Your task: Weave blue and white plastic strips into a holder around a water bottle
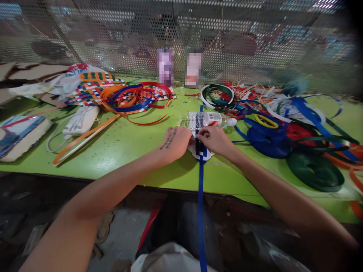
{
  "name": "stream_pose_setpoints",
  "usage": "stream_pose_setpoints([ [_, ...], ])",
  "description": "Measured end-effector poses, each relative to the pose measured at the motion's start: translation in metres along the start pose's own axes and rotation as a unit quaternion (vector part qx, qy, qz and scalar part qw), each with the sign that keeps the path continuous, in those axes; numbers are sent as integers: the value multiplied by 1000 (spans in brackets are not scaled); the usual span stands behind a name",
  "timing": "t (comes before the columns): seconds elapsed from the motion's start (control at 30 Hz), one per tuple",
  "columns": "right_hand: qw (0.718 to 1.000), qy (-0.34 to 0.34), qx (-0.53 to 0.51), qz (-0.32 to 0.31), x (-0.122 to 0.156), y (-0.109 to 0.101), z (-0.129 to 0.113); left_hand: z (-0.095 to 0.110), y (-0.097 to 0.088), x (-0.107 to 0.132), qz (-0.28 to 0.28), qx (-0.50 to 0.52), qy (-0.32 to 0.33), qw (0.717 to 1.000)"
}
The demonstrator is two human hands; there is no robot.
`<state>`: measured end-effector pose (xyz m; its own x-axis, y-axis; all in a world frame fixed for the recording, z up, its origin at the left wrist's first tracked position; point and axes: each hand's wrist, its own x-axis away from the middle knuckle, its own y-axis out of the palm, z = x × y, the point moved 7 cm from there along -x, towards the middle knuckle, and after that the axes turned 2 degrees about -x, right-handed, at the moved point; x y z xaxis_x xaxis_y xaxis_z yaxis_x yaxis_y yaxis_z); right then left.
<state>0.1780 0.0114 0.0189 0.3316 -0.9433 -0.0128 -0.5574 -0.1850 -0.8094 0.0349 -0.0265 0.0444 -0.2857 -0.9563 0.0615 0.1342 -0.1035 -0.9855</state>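
My left hand [177, 141] rests closed on the green table [124, 147], pressing the left side of a small white and blue woven piece [203, 154]. My right hand [216, 140] pinches a blue plastic strip [200, 211] at the top of that piece. The strip runs straight down from the weave, over the table's front edge and toward my lap. A clear plastic bottle [208, 119] lies on its side just beyond both hands.
Coils of blue, green, red and yellow strip [283, 132] pile up on the right. Orange and blue loops [127, 99] and a multicoloured woven mat [90, 88] lie at the back left. A perforated metal screen [181, 37] closes off the far side.
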Motion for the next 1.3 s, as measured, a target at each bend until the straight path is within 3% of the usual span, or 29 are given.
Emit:
stream_pose_setpoints([
  [0.3, 999, -1, 40, 34, 5, 3, -2, -2, 1, -3, 12, 11, 9, 1000],
  [0.63, 993, -63, 100, 19, 19, -14, -9, -11, 5, -4, 8, 20, -6, 1000],
  [0.8, 987, -72, 144, -24, 22, -9, -2, -12, 6, -3, 14, 14, -5, 1000],
  [0.9, 987, -85, 136, -15, 18, -6, -4, -13, 7, -3, 11, 11, -8, 1000],
  [1.1, 993, -28, 111, 28, 5, 4, -2, -12, 8, -4, 15, 6, -7, 1000],
  [1.3, 993, -19, 115, 27, 9, 11, -6, -11, 6, -4, 17, 2, -12, 1000],
])
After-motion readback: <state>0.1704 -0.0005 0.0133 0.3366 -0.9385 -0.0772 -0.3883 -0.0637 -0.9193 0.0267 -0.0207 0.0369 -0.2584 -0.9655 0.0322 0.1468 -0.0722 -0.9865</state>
